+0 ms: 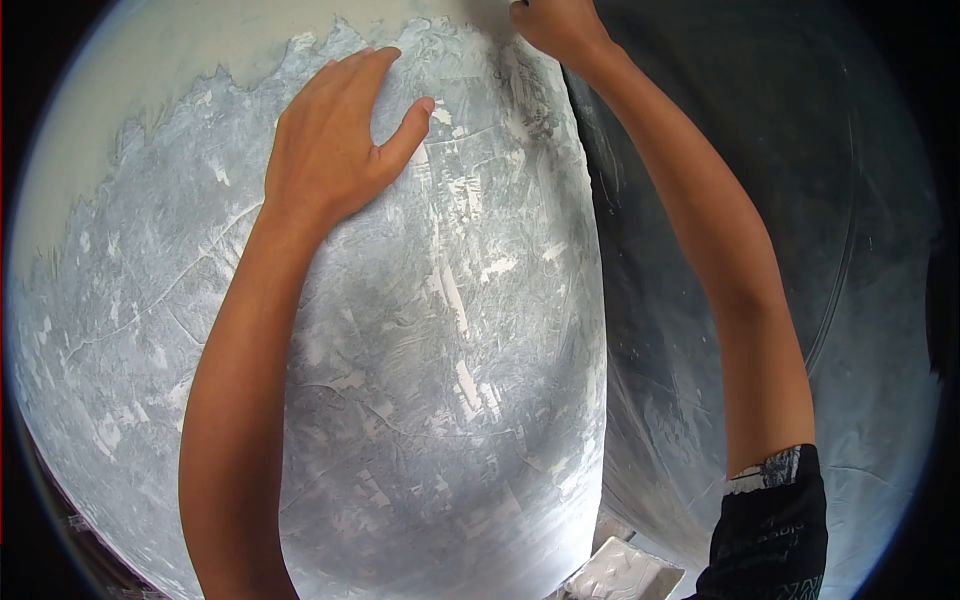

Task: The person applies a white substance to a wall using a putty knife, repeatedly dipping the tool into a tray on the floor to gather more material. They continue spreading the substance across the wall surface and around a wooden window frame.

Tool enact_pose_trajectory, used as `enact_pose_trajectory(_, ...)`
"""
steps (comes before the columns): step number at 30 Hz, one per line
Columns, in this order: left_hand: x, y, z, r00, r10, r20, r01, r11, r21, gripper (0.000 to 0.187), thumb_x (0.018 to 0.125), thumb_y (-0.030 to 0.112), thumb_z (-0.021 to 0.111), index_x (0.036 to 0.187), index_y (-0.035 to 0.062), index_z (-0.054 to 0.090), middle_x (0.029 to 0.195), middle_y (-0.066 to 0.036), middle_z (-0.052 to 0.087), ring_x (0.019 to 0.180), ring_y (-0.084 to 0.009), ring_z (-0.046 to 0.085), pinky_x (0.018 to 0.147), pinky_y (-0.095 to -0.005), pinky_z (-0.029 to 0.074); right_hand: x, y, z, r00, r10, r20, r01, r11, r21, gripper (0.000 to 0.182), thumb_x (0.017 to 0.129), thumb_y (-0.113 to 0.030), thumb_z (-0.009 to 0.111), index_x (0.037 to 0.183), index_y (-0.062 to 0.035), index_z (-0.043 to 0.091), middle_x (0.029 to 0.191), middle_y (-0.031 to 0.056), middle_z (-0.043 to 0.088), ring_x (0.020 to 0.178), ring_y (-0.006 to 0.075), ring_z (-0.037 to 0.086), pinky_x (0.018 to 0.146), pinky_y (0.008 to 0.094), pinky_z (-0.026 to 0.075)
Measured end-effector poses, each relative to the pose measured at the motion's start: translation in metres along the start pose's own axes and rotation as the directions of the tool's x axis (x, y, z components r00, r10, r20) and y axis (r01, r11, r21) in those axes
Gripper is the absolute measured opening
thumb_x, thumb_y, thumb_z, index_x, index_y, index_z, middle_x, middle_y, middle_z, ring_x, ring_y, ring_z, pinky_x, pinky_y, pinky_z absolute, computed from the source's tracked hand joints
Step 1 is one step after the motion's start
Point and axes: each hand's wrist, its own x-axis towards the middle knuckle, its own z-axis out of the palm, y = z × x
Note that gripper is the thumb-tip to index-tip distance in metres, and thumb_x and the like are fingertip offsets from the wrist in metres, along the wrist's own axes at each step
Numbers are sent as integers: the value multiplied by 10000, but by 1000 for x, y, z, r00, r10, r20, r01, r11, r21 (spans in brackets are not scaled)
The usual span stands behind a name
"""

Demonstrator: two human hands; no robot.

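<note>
A large curved panel [450, 330] fills the middle of the view, its grey, wrinkled surface marked with white patches. My left hand [330, 135] lies flat on the panel's upper part, fingers stretched and thumb spread, with nothing in it. At the top edge, my right hand [562, 30] is curled closed near the panel's upper right border. Whatever it grips is cut off by the frame; only a dark blur shows beside the fingers.
A smooth beige band [150, 70] with a ragged edge covers the panel's upper left. Right of the panel's edge stands a dark, scuffed surface [680, 330]. A tray [625, 573] smeared with whitish material sits at the bottom.
</note>
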Motion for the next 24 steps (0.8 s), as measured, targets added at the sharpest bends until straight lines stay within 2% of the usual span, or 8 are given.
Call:
enact_pose_trajectory(1,-1,0,0,1000,17,-14,-17,1000,21,485,921,368,622,1267,28,620,1247,-178,663,1153,-349,630,997,-431,485,15,-3,2,977,190,91,-185,981,-61,255,924,-107,548,992,81,706,1016,301,694,974,415,693,832,478,549)
enact_pose_trajectory(5,1,1,-1,1000,11,13,-10,1000,-14,478,923,366,619,1263,30,624,1247,-177,664,1157,-348,630,999,-428,485,23,10,28,992,124,36,-117,979,-165,279,920,-123,544,996,93,702,1016,336,677,979,447,681,847,489,533)
enact_pose_trajectory(8,-1,-2,0,1000,3,-9,-3,1000,-1,473,928,366,613,1261,31,626,1256,-176,662,1163,-347,629,1004,-425,483,-25,-30,-11,942,186,280,-179,982,-51,453,937,-376,632,1120,32,703,1166,284,670,1066,418,664,902,507,534)
enact_pose_trajectory(10,0,-1,0,1000,6,-23,-6,1000,14,478,931,370,611,1270,33,624,1260,-173,662,1166,-345,628,1008,-421,481,-67,-38,-34,980,50,194,-67,994,82,165,817,-52,638,897,87,676,645,164,644,583,275,648,601,397,510)
enact_pose_trajectory(13,-1,-3,2,999,-16,-35,15,999,-28,484,935,372,608,1282,35,620,1260,-171,664,1165,-343,629,1012,-420,479,-120,-61,-89,895,267,357,-368,893,257,212,805,-76,625,899,96,703,674,202,659,639,265,682,617,404,528)
enact_pose_trajectory(18,-3,-6,0,997,-78,26,82,980,-181,469,957,367,583,1295,42,616,1284,-160,658,1203,-330,617,1034,-410,464,-196,-62,-140,585,340,736,-806,343,483,190,920,-130,641,855,33,712,635,51,598,469,68,440,451,263,396)
enact_pose_trajectory(20,-3,13,-20,977,-198,76,212,928,-307,469,960,284,569,1271,-68,574,1246,-276,638,1185,-408,607,1026,-446,461,-229,-60,-152,508,337,792,-860,241,449,213,944,-149,636,854,29,711,628,38,583,466,71,421,451,266,398)
enact_pose_trajectory(24,-34,41,-32,969,-232,79,242,849,-469,413,970,193,568,1299,-56,546,1255,-265,625,1188,-383,603,1023,-427,466,-289,-70,-176,358,301,884,-929,21,369,283,994,-222,625,832,-1,693,633,15,551,483,80,419,466,277,408)
